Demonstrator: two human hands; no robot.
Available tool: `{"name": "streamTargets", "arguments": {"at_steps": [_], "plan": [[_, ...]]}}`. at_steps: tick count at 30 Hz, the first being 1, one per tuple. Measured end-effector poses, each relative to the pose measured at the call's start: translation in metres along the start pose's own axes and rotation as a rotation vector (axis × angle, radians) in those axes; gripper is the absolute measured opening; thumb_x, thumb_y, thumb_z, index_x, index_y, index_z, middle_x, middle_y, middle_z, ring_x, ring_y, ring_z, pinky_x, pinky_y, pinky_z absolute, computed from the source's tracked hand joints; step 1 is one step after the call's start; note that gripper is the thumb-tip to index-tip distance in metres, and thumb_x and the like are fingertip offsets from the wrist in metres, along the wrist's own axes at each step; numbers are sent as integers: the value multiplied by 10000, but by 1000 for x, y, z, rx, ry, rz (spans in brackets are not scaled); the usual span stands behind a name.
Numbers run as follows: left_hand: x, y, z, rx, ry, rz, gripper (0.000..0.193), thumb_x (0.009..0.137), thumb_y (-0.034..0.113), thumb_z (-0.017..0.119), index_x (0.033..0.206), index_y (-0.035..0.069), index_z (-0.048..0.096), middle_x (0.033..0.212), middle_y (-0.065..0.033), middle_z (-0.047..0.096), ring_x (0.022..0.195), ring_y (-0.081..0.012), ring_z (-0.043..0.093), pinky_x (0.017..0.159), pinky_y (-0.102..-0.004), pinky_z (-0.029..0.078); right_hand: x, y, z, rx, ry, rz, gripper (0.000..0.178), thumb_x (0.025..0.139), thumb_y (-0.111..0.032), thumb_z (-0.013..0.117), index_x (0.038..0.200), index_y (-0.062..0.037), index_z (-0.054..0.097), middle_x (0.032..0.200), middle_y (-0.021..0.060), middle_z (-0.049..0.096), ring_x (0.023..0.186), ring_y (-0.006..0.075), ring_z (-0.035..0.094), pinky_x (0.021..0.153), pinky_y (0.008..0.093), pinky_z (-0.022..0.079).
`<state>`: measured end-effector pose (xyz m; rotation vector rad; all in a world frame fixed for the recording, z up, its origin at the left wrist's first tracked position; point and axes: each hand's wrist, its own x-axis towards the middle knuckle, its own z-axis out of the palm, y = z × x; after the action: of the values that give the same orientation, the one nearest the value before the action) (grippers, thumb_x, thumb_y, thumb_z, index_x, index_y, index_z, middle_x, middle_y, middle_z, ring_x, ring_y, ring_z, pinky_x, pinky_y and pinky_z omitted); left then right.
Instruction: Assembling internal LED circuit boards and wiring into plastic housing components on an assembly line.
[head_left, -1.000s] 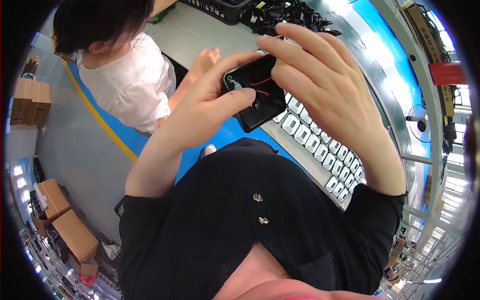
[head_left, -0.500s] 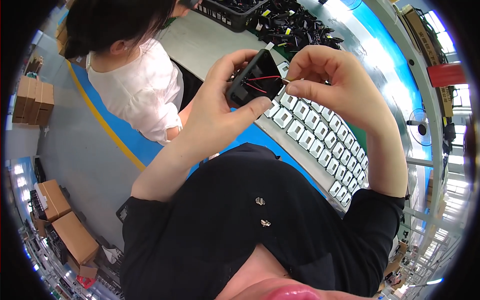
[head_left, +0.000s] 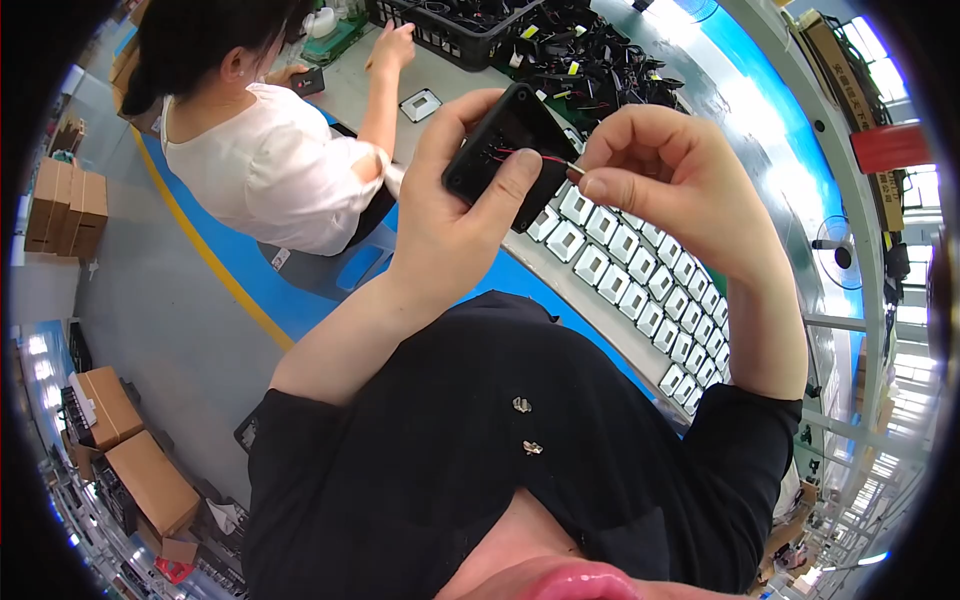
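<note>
My left hand grips a small black square fan with a red and a black wire, thumb pressed on its face. My right hand pinches the end of those wires beside the fan, fingers curled. Both hands are raised over the grey workbench. Below them lie rows of white square frames along the bench edge.
A co-worker in a white shirt sits to my left with a hand on the bench. A black crate and a heap of black wired parts lie at the bench's far side. Cardboard boxes stand on the floor at the lower left.
My right hand has lifted off the fan's face and moved to its right side, now pinching the wire end. The fan has tilted and its face shows more.
</note>
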<state>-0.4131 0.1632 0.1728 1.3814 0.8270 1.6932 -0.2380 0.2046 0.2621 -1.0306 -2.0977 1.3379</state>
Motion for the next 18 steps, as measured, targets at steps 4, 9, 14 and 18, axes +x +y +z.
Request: {"name": "streamTargets", "arguments": {"at_steps": [4,9,14,18], "plan": [[-1,-3,0,-14,41,-61,304,858,65,576,1137,-4,479,1015,-60,543,865,-89,543,743,-225,460,-5,-6,10,-271,83,-107,175,742,-131,709,785,-1,600,685,24,605,645,84,583,612,227,469],[0,-17,-4,11,87,-35,292,844,16,554,1130,6,496,1009,-58,542,857,-86,542,740,-223,460,0,2,20,-450,125,-227,149,718,-97,695,810,-14,614,746,95,624,669,201,620,612,275,480],[6,-31,-12,156,83,12,338,832,-10,547,1163,10,484,1011,-56,542,836,-90,538,731,-229,458,15,21,32,-576,206,-390,133,701,-65,688,807,-31,614,792,91,624,696,242,603,615,309,483],[7,-20,-24,-257,-1,-193,503,783,-31,570,1255,-7,398,1058,-70,525,889,-111,543,755,-237,460,20,26,37,-653,347,-589,148,674,-29,691,794,-40,607,831,74,628,710,247,599,614,323,483]]}}
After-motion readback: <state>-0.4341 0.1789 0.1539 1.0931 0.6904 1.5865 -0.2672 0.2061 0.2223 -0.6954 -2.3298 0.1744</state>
